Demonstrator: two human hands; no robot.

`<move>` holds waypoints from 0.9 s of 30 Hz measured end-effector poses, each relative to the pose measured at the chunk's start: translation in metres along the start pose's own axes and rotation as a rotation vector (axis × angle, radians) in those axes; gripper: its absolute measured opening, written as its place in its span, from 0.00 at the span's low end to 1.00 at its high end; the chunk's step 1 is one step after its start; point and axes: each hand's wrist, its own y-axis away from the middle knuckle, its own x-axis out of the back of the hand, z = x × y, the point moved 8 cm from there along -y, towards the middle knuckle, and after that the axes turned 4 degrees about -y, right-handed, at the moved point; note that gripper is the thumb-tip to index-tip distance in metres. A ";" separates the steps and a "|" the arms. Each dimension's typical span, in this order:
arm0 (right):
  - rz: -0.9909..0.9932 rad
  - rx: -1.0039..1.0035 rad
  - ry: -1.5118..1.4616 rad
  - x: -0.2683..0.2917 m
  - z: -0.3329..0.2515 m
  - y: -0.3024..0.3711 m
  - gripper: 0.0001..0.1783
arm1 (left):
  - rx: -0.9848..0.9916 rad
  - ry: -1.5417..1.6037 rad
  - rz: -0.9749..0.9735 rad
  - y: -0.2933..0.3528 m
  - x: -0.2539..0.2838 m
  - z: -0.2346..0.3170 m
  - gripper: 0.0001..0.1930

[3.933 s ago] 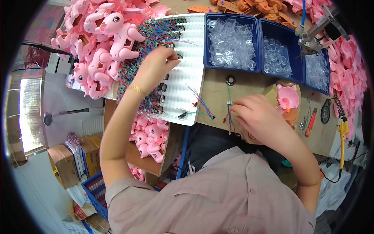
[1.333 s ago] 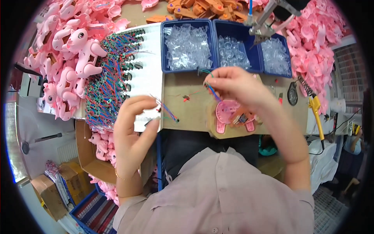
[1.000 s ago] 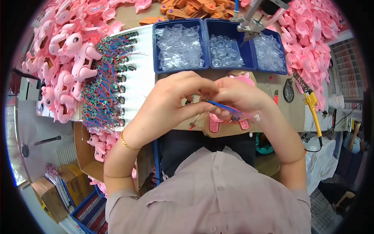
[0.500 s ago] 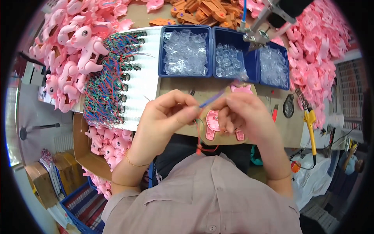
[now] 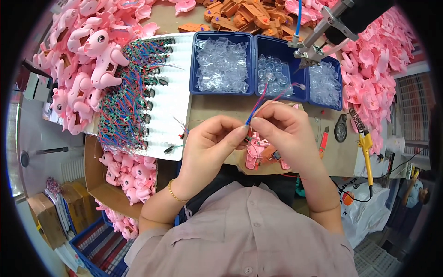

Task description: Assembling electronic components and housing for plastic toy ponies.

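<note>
My left hand [image 5: 213,142] and my right hand [image 5: 284,128] meet over the front of the bench, thumbs and fingers pinched on a bundle of thin wires [image 5: 254,111]. The blue and red wires rise from between my fingertips, and their loose ends spread towards the blue bins. Below my hands lies an open pink plastic toy shell [image 5: 253,152] on a tan fixture board [image 5: 248,169]. An orange-brown part shows beside it, partly hidden by my right hand.
Blue bins [image 5: 253,69] of clear plastic parts stand behind my hands, under a metal machine arm [image 5: 318,41]. At left, wired parts [image 5: 127,104] cover a white tray [image 5: 173,111]. A red cutter [image 5: 324,142] and yellow soldering iron [image 5: 368,152] sit right. Pink parts heap both sides.
My hands have come together, the left moving right, so their fingertips now meet on the wires. The wire ends now stand up from the pinch, and the red strand no longer hangs below.
</note>
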 end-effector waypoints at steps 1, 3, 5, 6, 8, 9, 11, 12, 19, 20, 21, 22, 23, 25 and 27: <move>0.063 0.049 -0.039 0.000 -0.001 0.002 0.05 | -0.020 0.046 0.020 0.001 0.001 -0.001 0.09; 0.128 0.094 -0.078 0.000 -0.001 0.004 0.05 | -0.036 0.093 0.039 0.002 0.002 -0.002 0.09; 0.161 0.014 -0.254 -0.001 0.009 0.005 0.04 | -0.040 0.224 0.053 0.003 0.002 -0.004 0.10; 0.162 0.014 -0.253 0.001 0.009 0.005 0.04 | -0.041 0.224 0.052 0.003 0.000 -0.004 0.10; 0.136 -0.119 -0.355 0.003 0.020 0.006 0.08 | -0.095 0.252 0.103 0.004 0.002 0.000 0.10; 0.136 -0.120 -0.357 0.005 0.018 0.007 0.08 | -0.093 0.251 0.103 0.003 0.002 -0.001 0.10; 0.072 -0.187 0.271 0.010 0.008 0.008 0.04 | -0.155 0.118 0.173 0.003 0.007 0.003 0.09; 0.070 -0.188 0.266 0.010 0.003 0.013 0.04 | -0.153 0.114 0.176 0.004 0.008 0.001 0.09; 0.107 0.119 0.202 0.010 -0.027 0.001 0.03 | -0.443 -0.306 0.203 0.009 -0.004 0.021 0.05; 0.115 0.117 0.201 0.012 -0.023 0.001 0.03 | -0.495 -0.367 0.204 0.011 -0.007 0.026 0.05; 0.088 0.041 0.024 0.012 -0.013 -0.001 0.03 | -0.494 -0.368 0.207 0.012 -0.008 0.026 0.05; 0.060 -0.035 -0.152 0.011 -0.003 -0.001 0.04 | -0.395 -0.294 0.200 0.010 -0.007 0.019 0.05; 0.044 0.015 -0.233 0.013 -0.001 0.000 0.08 | -0.296 -0.220 0.194 0.009 -0.006 0.011 0.06; 0.054 0.004 -0.311 0.011 0.004 0.000 0.08 | -0.251 -0.050 0.196 0.007 -0.010 0.007 0.07; 0.069 -0.007 -0.387 0.010 0.007 0.002 0.08 | -0.205 0.122 0.193 0.007 -0.011 0.001 0.07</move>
